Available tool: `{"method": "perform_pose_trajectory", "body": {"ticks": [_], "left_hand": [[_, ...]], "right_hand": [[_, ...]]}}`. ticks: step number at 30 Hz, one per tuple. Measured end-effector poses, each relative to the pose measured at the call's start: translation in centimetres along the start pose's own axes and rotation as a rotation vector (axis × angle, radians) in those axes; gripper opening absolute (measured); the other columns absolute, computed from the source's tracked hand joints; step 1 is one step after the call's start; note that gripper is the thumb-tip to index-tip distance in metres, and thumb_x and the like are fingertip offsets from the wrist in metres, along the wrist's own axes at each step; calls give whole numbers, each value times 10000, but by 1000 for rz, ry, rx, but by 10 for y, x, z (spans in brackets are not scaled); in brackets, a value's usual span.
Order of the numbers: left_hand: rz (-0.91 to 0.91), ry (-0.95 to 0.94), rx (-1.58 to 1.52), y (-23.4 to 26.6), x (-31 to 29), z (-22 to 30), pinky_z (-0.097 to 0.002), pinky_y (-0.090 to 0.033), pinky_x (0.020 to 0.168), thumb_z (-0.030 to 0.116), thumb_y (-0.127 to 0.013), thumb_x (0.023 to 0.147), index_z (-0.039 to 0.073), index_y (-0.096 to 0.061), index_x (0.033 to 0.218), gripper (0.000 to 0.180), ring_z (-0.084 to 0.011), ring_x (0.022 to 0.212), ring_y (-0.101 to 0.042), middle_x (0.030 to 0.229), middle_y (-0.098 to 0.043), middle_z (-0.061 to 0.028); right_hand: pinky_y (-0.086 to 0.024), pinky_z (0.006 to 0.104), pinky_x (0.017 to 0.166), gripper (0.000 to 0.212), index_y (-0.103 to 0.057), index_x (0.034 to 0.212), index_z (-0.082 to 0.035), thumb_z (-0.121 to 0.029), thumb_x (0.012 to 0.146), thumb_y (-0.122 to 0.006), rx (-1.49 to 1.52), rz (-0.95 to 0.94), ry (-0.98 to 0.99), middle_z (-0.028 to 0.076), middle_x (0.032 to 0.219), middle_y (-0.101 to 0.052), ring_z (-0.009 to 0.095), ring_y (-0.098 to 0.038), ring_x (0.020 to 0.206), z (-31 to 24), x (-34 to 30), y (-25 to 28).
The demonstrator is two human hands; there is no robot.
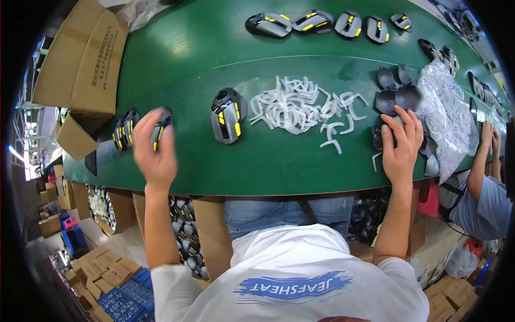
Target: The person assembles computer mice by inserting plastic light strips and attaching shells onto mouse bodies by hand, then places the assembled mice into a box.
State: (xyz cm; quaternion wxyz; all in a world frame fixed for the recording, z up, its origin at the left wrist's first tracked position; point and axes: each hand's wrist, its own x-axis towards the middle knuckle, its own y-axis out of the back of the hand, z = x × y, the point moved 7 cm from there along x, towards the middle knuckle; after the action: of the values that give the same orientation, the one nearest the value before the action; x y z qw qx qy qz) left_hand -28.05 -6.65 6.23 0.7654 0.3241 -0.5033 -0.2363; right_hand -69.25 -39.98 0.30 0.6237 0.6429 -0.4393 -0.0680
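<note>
Over the left part of the green table, my left hand (154, 153) has its fingers and thumb about a black, grey and yellow mouse-shaped shell (163, 127); the hand is slightly blurred and covers part of it. Similar shells (125, 129) stand just left of it. To the right, my right hand (399, 147) reaches over a group of dark curved covers (387, 101), fingers apart, fingertips at the nearer ones. Between my hands lie another black, grey and yellow shell (228, 117) and a loose pile of bent translucent plastic strips (294, 104).
An open cardboard box (80, 64) stands at the left. A clear plastic bag (448, 112) of pale pieces lies beyond my right hand. More shells (348, 24) line the far side. At far right sits another person (485, 188). Boxes of parts (188, 236) stand under the table edge.
</note>
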Motion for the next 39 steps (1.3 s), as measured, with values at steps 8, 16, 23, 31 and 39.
{"method": "perform_pose_trajectory", "body": {"ticks": [8, 16, 23, 31, 39], "left_hand": [[-447, 517, -155, -280, 209, 6, -535, -489, 1225, 843, -643, 949, 160, -529, 1688, 1013, -480, 1484, -572, 1775, -315, -271], [-547, 522, 40, -307, 228, -11, -506, -460, 1257, 483, -772, 916, 292, -626, 1603, 727, -454, 1490, -505, 1736, -337, -228], [-197, -74, -327, -131, 174, 84, -399, -552, 1103, 64, -682, 921, 96, -536, 1674, 767, -263, 1355, -649, 1631, -560, -122], [-650, -211, -518, -90, -38, 184, -521, -500, 1148, -114, -750, 707, 171, -587, 1662, 1010, -411, 1391, -611, 1710, -481, -219], [-621, -44, -381, -93, -64, 159, -505, -432, 1227, 72, -944, 765, 77, -485, 1704, 1044, -426, 1448, -543, 1665, -517, -190]], "right_hand": [[-331, 572, 1294, 252, -843, 1243, -164, -205, 997, -807, 68, 59, -33, 57, 1481, -714, 363, -548, 1486, 1, 8, 2], [-331, 539, 1293, 226, -868, 1201, -150, -202, 985, -824, 208, 201, -56, 69, 1455, -741, 358, -555, 1486, 15, -6, 13], [-511, 435, 968, 210, -853, 1104, -122, -165, 908, -914, 323, 253, -1, 46, 1115, -769, 287, -692, 1060, 8, -39, 38], [-464, 406, 817, 138, -779, 1001, -103, -134, 921, -887, 247, -141, 1, 17, 890, -705, 237, -656, 817, -36, -56, 25], [-525, 522, 1168, 173, -757, 938, -69, -50, 821, -883, 802, -201, 349, 211, 1432, -759, 409, -704, 1354, -128, -38, 13]]}}
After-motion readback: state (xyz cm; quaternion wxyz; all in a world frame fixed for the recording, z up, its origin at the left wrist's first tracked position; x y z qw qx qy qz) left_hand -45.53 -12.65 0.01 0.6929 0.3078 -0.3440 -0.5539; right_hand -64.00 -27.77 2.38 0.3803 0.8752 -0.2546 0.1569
